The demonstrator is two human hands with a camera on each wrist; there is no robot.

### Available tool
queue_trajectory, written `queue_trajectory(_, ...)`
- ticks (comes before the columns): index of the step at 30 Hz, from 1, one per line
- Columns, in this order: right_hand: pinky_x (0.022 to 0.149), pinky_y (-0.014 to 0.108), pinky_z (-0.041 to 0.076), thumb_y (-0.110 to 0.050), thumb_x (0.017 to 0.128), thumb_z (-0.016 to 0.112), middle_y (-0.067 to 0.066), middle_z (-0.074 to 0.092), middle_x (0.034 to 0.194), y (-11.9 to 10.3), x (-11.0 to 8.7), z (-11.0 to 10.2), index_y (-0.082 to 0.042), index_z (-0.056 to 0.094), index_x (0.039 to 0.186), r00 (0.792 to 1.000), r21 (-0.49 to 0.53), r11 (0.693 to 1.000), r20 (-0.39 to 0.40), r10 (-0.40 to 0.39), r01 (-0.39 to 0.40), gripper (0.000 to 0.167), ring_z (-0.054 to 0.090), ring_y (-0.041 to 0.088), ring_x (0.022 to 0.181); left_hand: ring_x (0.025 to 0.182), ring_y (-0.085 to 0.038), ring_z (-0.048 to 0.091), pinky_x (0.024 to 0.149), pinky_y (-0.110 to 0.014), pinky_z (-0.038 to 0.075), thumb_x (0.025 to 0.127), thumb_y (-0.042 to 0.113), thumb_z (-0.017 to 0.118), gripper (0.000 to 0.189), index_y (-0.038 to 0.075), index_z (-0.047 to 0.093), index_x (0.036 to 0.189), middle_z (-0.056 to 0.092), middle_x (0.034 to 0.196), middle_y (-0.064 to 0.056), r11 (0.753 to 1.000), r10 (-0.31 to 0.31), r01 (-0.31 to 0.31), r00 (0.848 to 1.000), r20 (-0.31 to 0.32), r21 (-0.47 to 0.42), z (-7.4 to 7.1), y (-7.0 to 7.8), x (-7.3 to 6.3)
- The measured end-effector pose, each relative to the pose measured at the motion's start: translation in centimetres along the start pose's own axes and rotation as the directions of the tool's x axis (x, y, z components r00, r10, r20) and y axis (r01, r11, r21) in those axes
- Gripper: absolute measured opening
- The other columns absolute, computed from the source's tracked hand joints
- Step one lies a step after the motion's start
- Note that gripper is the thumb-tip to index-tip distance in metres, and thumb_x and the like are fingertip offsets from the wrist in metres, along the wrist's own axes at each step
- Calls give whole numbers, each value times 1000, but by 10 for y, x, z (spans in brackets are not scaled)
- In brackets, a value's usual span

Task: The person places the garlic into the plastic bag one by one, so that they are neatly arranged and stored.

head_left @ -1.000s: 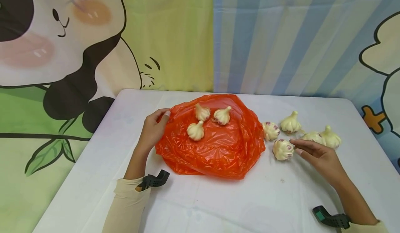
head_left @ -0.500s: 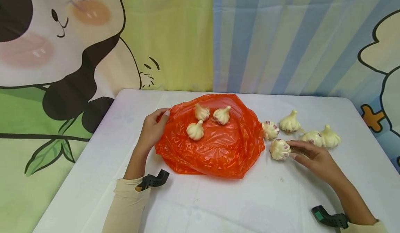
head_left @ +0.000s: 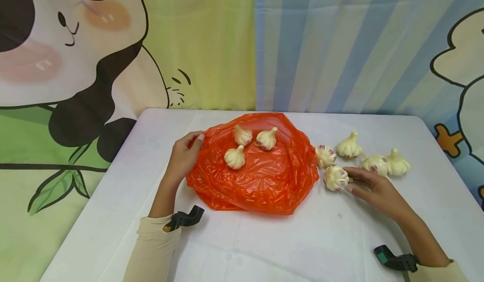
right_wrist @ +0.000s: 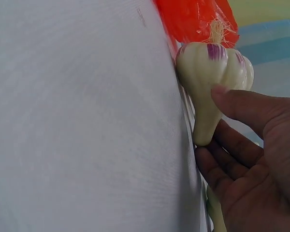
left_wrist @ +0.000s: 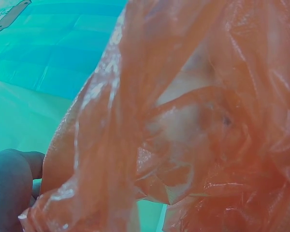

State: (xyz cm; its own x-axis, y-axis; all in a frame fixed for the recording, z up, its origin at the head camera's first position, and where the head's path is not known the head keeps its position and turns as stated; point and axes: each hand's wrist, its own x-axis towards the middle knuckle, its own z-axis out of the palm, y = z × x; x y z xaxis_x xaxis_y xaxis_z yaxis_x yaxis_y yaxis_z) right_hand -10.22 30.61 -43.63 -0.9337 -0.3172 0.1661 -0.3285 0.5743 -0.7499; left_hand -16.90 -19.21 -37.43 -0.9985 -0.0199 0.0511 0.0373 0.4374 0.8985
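Observation:
In the head view, my left hand (head_left: pixel 183 156) pinches the left edge of a crinkled red-orange plastic bag (head_left: pixel 261 185) lying on the table. Three garlic bulbs (head_left: pixel 235 157) rest on or within the bag's upper part; which of the two I cannot tell. To the right of the bag, my right hand (head_left: pixel 374 189) holds another garlic bulb (head_left: pixel 335 177). Seen from the right wrist, thumb and fingers grip this bulb (right_wrist: pixel 205 72) around its tapering neck, roots pointing away toward the bag. Bag film (left_wrist: pixel 101 159) fills most of the left wrist view.
Several more garlic bulbs lie right of the bag: one bulb (head_left: pixel 325 156) beside its edge, another bulb (head_left: pixel 349 146) farther back, and a pair, including a bulb (head_left: pixel 398 163), behind the right hand. A white cloth covers the table (head_left: pixel 242 248). A printed curtain (head_left: pixel 211 42) hangs behind.
My right hand has shifted slightly left with the garlic bulb, bringing it a little nearer the bag. The left hand keeps its hold on the bag's edge.

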Motion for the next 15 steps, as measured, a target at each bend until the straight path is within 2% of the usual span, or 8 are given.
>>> queue_trajectory(5, 86, 7, 40, 2, 86, 71, 16, 60, 123, -1, 3, 3, 0, 59, 129, 999, -52, 999, -32, -17, 15, 45, 53, -8, 102, 106, -24, 58, 92, -42, 48, 102, 41, 48, 44, 9, 61, 129, 62, 117, -8, 1000, 13, -13, 1000, 2, -2, 0, -1, 0)
queue_trajectory(15, 81, 7, 42, 10, 82, 71, 18, 63, 113, 1, 6, 8, 4, 61, 124, 995, -90, 996, -93, -19, 11, 43, 54, -8, 95, 105, -23, 58, 92, -42, 49, 101, 43, 48, 45, 9, 61, 129, 62, 117, -7, 1000, 9, -9, 1000, -1, -2, -1, 0, 0)
